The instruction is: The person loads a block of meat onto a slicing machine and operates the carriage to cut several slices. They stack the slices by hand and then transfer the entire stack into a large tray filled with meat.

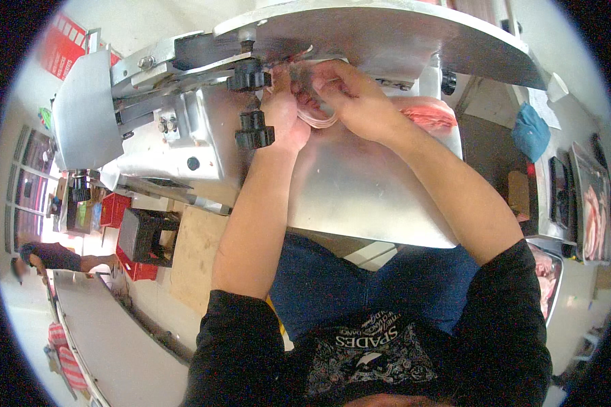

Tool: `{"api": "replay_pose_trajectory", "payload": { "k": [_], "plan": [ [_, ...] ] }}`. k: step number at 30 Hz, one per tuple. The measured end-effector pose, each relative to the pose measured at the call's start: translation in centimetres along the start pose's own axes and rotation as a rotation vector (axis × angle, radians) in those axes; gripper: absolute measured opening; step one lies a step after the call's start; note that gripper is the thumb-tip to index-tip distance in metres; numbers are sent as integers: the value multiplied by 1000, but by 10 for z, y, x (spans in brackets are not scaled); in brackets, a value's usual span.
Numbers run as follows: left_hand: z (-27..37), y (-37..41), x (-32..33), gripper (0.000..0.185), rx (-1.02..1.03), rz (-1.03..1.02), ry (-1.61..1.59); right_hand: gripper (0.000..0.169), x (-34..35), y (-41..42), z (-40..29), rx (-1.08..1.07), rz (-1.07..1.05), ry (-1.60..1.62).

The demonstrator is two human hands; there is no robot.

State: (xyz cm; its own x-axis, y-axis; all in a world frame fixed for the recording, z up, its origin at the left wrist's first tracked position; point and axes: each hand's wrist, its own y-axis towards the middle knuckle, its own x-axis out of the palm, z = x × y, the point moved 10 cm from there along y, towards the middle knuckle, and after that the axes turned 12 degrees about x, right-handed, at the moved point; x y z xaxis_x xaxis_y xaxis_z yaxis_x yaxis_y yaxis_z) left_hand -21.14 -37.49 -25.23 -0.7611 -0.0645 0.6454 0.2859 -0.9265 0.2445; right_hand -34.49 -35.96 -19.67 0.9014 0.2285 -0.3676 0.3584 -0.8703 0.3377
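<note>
Between my two hands is a small stack of thin, pale-edged meat slices (316, 115), under a steel machine's large curved plate (387, 38). My left hand (285, 112) cups the stack's left side, beside two black star knobs (254, 129). My right hand (354, 96) holds its right side, thumb and fingers curled at the edge; some fingertips are hidden. Both hands are over a shiny steel tray (371, 188). A pile of red and white meat slices (430, 116) lies on the tray, to the right of my right hand.
Steel rails and a grey guard (86, 112) stand at left. On the right are a blue cloth (531, 132), a tray of meat strips (593, 203) and a container of meat (546, 277). Red crates (114, 209), a black crate (145, 238) and another person (56, 256) are farther left.
</note>
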Motion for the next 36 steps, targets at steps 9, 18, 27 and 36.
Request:
{"api": "replay_pose_trajectory", "payload": {
  "k": [9, 18, 27, 36],
  "plan": [
    [23, -11, 16, 34, 118, -20, 109, 42, -2, -1, -7, -20, 48, 21],
    [12, -3, 10, 20, 117, -78, 115, 29, -1, -15, -22, -52, 14, -164],
    [-4, -3, -17, 18, -75, 85, -58, 30, 11, -25, -31, -7, -136, -422],
    [9, -3, 2, 23, 67, 13, 99, 29, -1, -11, -16, 15, -23, -69]
  ]
}}
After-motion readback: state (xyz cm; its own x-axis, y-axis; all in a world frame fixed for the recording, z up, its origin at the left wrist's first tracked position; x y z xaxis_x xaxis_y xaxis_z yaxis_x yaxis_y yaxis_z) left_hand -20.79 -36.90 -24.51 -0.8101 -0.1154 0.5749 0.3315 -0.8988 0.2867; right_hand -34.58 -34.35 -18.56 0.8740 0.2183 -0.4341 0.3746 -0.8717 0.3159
